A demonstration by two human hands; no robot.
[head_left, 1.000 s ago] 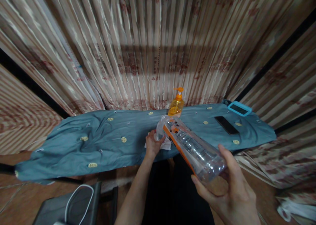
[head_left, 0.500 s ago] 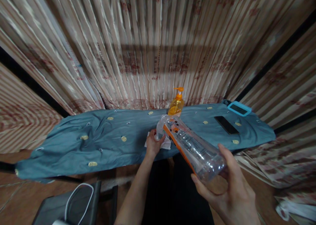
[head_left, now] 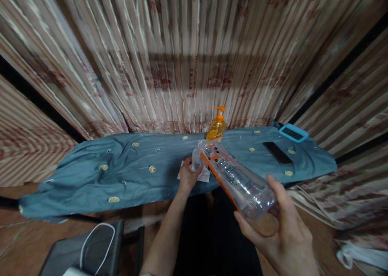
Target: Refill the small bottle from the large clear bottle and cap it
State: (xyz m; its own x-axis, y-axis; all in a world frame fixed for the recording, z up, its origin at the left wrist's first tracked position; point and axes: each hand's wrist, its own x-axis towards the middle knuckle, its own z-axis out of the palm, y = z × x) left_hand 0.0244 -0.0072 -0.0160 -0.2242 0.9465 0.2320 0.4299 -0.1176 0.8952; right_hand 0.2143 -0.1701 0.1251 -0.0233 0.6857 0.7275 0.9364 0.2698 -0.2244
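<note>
My right hand (head_left: 285, 231) grips the base of a large clear plastic bottle (head_left: 242, 179) with an orange stripe and dark print. The bottle is tilted, its narrow end pointing away to the left and lower than its base looks. At that end my left hand (head_left: 188, 175) is closed around a small clear plastic piece (head_left: 196, 156); whether it is a separate cup or part of the bottle, I cannot tell. Beneath my left hand a white tissue (head_left: 204, 175) lies on the cloth. Just behind the bottle stands a yellow pump bottle (head_left: 216, 127) with an orange pump top.
A teal patterned cloth (head_left: 79, 171) covers the narrow table. On its right lie a black phone (head_left: 277, 152) and a light-blue framed device (head_left: 293, 133). Striped curtains hang close behind and at both sides. A dark stool (head_left: 66, 251) with a white cable (head_left: 112, 243) stands lower left.
Almost nothing differs. Both hands and the tilted bottle keep their places, with only a very slight shift of the whole view.
</note>
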